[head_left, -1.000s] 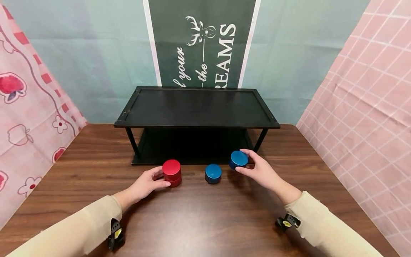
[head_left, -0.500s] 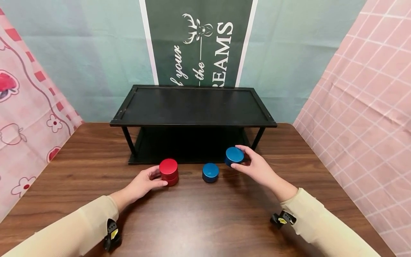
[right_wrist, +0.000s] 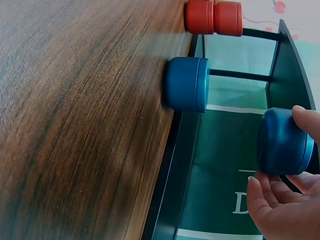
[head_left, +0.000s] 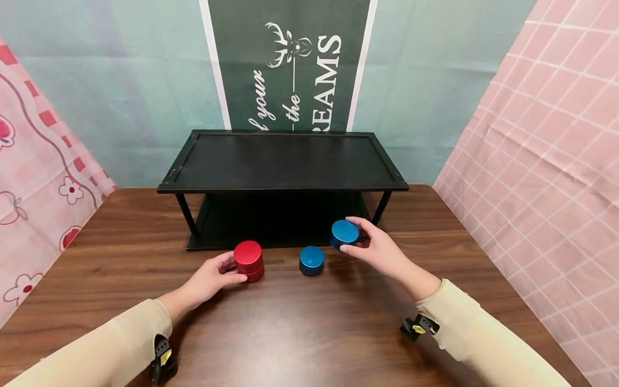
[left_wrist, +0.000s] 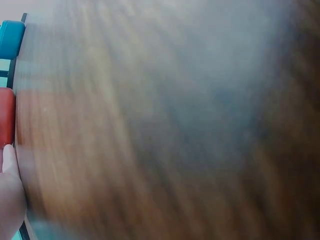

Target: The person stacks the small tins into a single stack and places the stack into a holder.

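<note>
the raised blue cylinder (head_left: pixel 345 233) is held above the table (head_left: pixel 290 333), near the front of the black shelf (head_left: pixel 282 161), pinched between thumb and fingers of the right hand (head_left: pixel 382 253). its flat top is turned upward, its wider span kept roughly level. to its left, a second blue cylinder (head_left: pixel 311 261) is set down; beyond that, stacked red cylinders (head_left: pixel 249 261) are clasped by the left hand (head_left: pixel 208 277), whose fingers are partly hidden. the left wrist view is mostly blurred, its objects cut off.
</note>
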`<action>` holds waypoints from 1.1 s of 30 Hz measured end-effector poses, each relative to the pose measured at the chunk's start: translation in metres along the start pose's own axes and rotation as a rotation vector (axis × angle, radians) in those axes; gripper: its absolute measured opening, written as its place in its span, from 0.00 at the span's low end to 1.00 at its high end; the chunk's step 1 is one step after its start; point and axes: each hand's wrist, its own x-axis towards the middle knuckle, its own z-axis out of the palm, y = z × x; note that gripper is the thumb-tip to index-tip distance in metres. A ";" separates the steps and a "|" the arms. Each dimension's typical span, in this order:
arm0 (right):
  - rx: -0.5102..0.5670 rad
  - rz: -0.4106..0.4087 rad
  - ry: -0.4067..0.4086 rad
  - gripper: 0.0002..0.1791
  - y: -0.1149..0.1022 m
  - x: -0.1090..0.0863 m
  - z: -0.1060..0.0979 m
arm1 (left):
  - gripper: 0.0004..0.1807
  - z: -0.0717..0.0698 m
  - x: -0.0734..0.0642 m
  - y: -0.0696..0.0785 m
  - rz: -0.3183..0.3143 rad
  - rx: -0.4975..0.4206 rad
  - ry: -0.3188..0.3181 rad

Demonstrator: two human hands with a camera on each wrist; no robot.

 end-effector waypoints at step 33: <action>0.008 -0.037 -0.025 0.34 -0.024 0.015 0.024 | 0.30 0.001 -0.005 0.002 0.014 -0.020 -0.004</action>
